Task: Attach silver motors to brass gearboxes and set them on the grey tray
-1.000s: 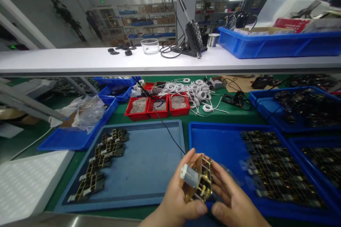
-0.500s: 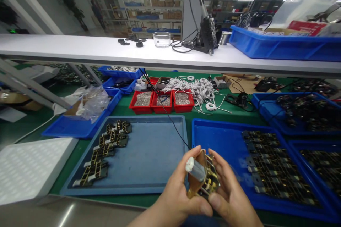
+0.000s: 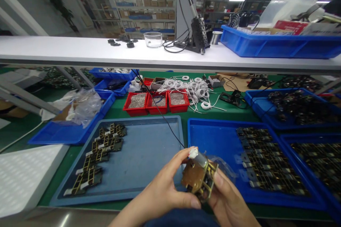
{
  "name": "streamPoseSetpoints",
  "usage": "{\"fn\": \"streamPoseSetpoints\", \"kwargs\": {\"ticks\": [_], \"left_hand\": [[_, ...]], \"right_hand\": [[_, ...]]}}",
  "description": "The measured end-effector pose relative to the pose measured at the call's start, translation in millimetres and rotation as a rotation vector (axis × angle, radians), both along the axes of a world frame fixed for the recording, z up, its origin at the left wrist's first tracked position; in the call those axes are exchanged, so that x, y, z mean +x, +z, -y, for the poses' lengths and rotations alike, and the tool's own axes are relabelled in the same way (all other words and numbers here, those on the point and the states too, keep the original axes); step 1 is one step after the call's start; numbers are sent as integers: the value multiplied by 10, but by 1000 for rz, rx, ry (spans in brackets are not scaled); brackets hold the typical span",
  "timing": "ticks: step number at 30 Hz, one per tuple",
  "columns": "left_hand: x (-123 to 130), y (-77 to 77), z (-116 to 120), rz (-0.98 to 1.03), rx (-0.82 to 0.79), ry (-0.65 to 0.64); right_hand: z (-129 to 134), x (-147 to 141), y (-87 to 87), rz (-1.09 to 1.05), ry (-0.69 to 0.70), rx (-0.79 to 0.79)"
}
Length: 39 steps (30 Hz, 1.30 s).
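Observation:
Between both hands is a small brass-coloured motor assembly [image 3: 195,175], a plate-and-frame mechanism with a grey cylinder topped in white. My left hand [image 3: 166,184] grips it from the left, fingers at the white-tipped end and thumb along the lower edge. From the right, my right hand [image 3: 226,195] is closed on its frame, thumb on the near side; some of its fingers are hidden behind the part. Below the hands' left lies a grey-blue tray [image 3: 144,163] with several similar assemblies [image 3: 93,156] along its left side.
A blue tray [image 3: 213,134] on the right holds rows of similar assemblies [image 3: 269,163]. Red bins [image 3: 134,104] of small metal pieces and coiled white wires [image 3: 197,90] lie behind. A soldering iron stand [image 3: 198,35] is on the shelf. A thin dark cable [image 3: 167,124] hangs toward the hands.
The assembly has been turned in my hands, so its flat brown plate now faces me more. My right hand has shifted lower around it. The camera view has moved slightly right.

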State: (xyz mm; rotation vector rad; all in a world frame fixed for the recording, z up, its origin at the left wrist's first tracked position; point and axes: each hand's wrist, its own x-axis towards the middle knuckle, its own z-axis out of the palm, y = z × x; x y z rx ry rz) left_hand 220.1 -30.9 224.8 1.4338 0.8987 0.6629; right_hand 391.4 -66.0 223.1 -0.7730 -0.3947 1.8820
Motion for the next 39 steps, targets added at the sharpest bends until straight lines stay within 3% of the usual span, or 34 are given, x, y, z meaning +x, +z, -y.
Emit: {"fn": "streamPoseSetpoints", "kwargs": {"ticks": [10,28,32,35,39], "left_hand": [[121,-65,-28,95,-30,95],[135,8,-13,49,-9,151],[101,-2,-13,51,57,129],[45,-14,4,73,120,138],[11,13,61,60,84,167]], "right_hand": [[-125,2,1,-400,102,-127],[-153,-21,-54,-474,175,-116],[-136,-17,-15,-338,120,-93],[-98,-10,-37,-32,-35,5],[-41,-36,-138,417,-220,174]]}}
